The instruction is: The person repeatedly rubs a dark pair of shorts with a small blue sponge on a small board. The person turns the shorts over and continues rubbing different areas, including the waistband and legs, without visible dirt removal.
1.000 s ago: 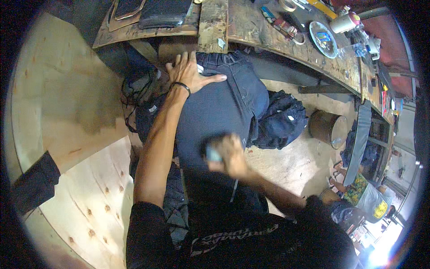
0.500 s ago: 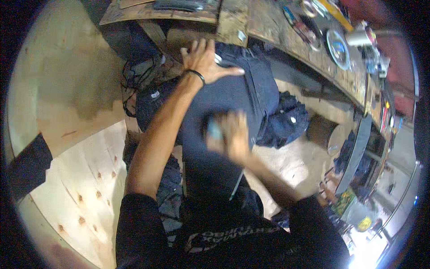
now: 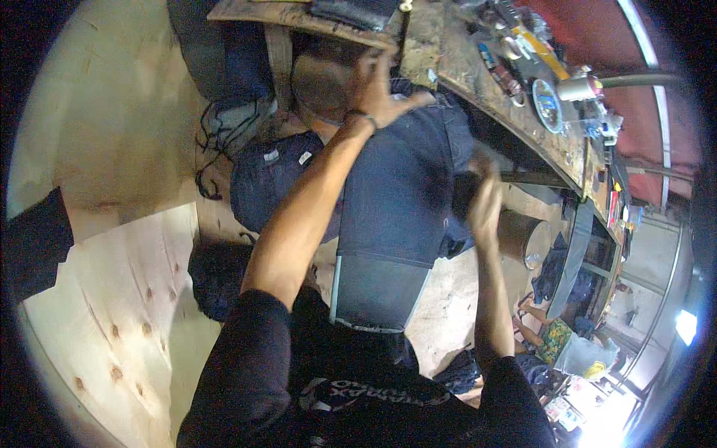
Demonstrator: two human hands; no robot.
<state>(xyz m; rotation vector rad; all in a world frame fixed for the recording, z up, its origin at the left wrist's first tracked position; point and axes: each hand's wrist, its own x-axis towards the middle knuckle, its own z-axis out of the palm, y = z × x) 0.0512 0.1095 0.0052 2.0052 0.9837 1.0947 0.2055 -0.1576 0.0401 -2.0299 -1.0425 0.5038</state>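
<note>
A pair of dark blue jeans [image 3: 392, 201] lies stretched out in front of me, from the wooden bench edge down toward my lap. My left hand [image 3: 381, 89] rests flat on the waist end with fingers spread, a dark band on the wrist. My right hand [image 3: 485, 205] is at the right edge of the jeans, blurred, and I cannot tell if it holds something. The lower hem [image 3: 373, 295] looks turned up, showing lighter cloth.
A worn wooden bench [image 3: 485, 82] runs across the top with a round dish [image 3: 545, 104], small tools and clutter. Heaps of dark clothes [image 3: 272, 179] lie on the plywood floor [image 3: 127, 284]. A brown cylinder [image 3: 519, 235] stands to the right.
My right hand has moved from the middle of the jeans out to their right edge. My left hand stays on the waist end. The view has shifted down and closer.
</note>
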